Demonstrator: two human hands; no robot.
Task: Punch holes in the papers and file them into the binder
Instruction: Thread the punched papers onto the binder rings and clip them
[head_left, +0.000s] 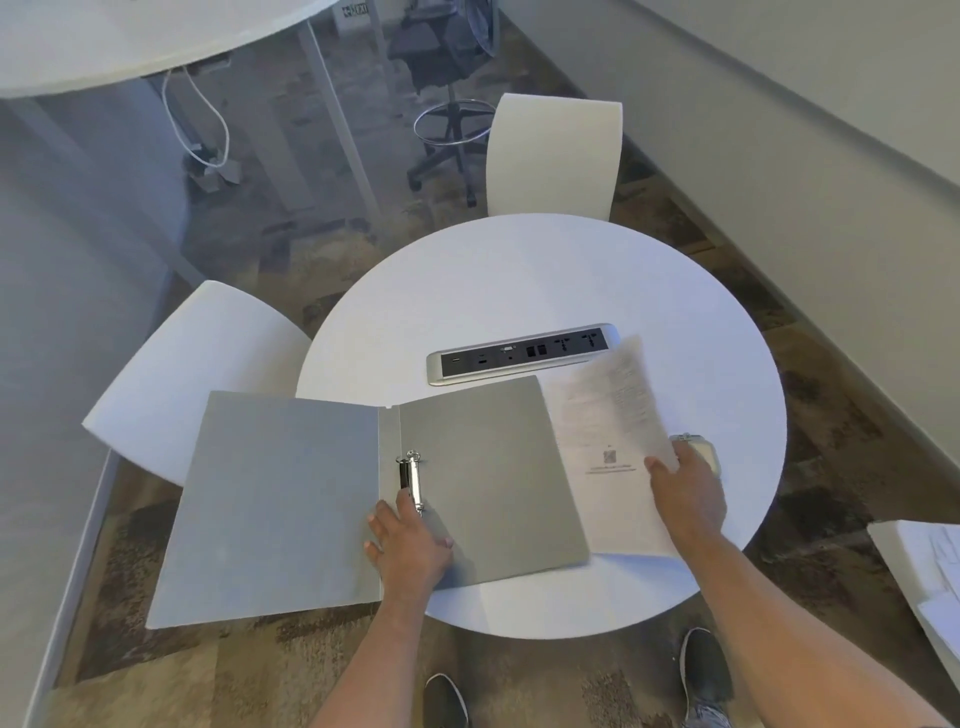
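A grey binder (291, 499) lies open on the round white table (519, 280), its left cover hanging past the table's edge. Its metal ring mechanism (413, 480) sits by the spine. My left hand (408, 545) rests on the binder just below the rings, fingers spread flat. My right hand (685, 488) holds a stack of printed papers (608, 447) by its right edge, with the thumb on top; the papers are blurred and lie to the right of the binder. A hole punch (701, 449) sits partly hidden behind my right hand.
A silver power and data socket strip (519, 353) is set into the table behind the binder. White chairs stand at the far side (556, 156) and at the left (197, 364). More white paper (924, 566) lies on a surface at the right edge.
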